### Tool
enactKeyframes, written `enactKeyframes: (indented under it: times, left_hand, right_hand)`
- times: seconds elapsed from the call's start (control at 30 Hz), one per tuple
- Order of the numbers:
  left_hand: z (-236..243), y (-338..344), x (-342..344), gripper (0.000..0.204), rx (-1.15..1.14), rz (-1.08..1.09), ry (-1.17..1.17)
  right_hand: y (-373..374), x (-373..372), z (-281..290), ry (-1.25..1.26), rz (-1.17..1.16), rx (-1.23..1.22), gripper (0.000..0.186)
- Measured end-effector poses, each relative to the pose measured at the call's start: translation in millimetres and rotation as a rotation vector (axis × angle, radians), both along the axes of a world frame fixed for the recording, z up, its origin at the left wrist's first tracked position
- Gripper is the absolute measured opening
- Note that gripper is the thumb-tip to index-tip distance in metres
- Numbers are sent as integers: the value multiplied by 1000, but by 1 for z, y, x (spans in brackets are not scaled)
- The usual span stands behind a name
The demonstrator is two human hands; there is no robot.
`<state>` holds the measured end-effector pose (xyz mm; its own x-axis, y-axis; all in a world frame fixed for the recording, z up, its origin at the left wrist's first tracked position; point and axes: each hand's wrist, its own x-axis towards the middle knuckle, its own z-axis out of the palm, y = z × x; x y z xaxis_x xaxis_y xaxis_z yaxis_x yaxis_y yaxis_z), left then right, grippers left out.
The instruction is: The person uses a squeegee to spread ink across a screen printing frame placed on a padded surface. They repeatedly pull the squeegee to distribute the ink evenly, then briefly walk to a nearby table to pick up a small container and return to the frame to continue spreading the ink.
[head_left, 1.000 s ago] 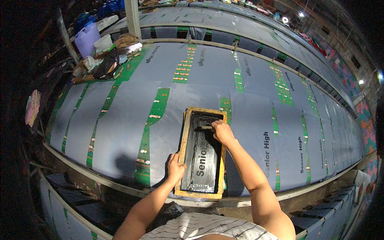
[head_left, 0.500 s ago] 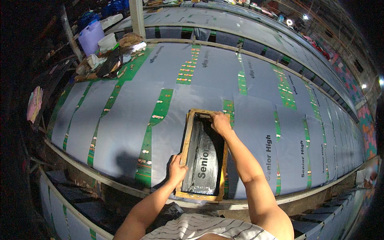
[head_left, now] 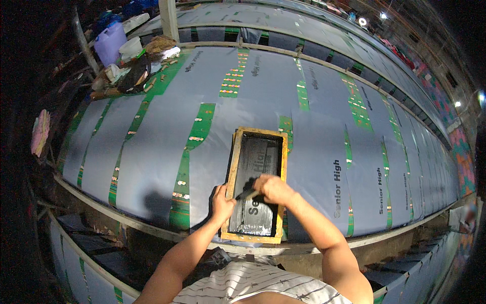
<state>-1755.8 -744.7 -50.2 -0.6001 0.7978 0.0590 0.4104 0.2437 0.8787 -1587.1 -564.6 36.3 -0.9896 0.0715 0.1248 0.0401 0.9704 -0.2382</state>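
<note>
A printing screen with a yellowish wooden frame point(head_left: 284, 169) lies on the grey fabric in front of me. Dark lettering shows through its mesh point(head_left: 258, 154), and wet black ink marks the inside edges. My left hand point(head_left: 223, 205) is closed around the left side of the frame, near its lower half. Over the middle of the mesh, my right hand point(head_left: 274, 190) grips a squeegee point(head_left: 248, 194), its dark blade slanting left toward my left hand. Part of the squeegee is hidden under the fingers.
Grey fabric panels point(head_left: 147, 131) cover the long green table point(head_left: 202, 119), several printed with dark lettering. A purple jug point(head_left: 110, 44), a white bucket point(head_left: 130, 48) and rags crowd the far left corner near a post point(head_left: 168, 23). More fabric-covered tables stand beyond and below.
My right hand has come from the frame's far right corner down to the middle of the mesh, where the squeegee now shows. My left hand stays on the frame's left side.
</note>
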Motion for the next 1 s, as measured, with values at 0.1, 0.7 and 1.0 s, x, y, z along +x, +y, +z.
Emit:
enactKeyframes:
  times: [0.1, 0.7, 1.0]
  left_hand:
    - [8, 3, 2, 63, -20, -9, -10]
    - [2, 1, 1, 63, -1, -1, -1]
    - [4, -1, 2, 60, 0, -12, 10]
  right_hand:
    - [-57, 30, -1, -2, 78, -58, 16]
    - [124, -37, -13, 101, -620, 38, 33]
    - [149, -47, -19, -74, -600, 70, 30]
